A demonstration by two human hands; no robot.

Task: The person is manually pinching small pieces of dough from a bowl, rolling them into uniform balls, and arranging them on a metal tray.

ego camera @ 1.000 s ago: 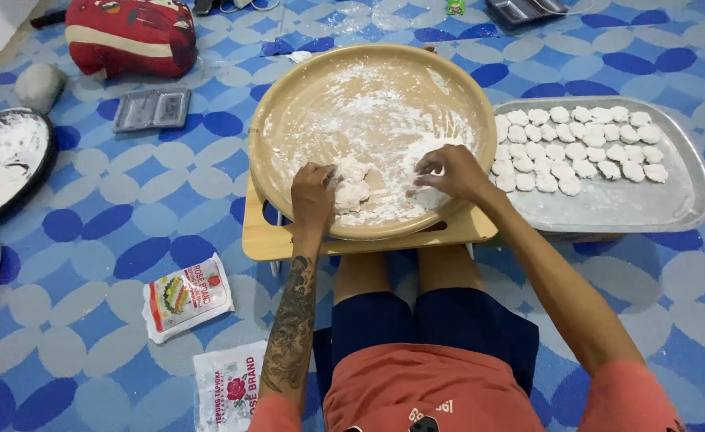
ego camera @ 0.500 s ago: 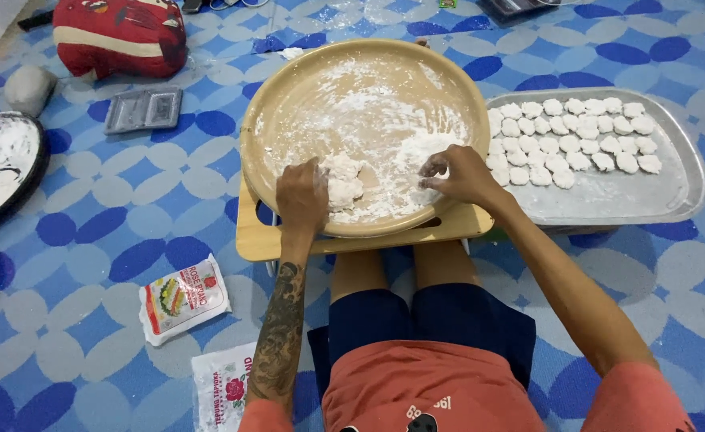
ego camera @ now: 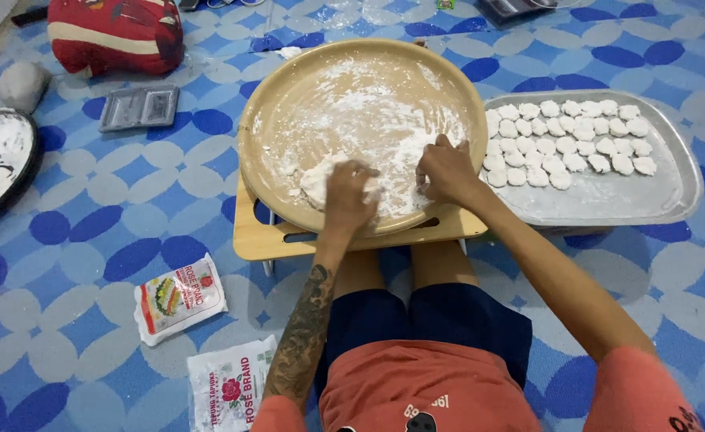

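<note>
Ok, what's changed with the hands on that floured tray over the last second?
The right hand moved in from the tray's right edge toward the middle, closing most of the gap to the left hand, which stayed pressed on the dough lump. Neither hand picked anything up or let go. The round wooden tray, the metal tray of dough pieces and the flour packets stayed put.
</note>
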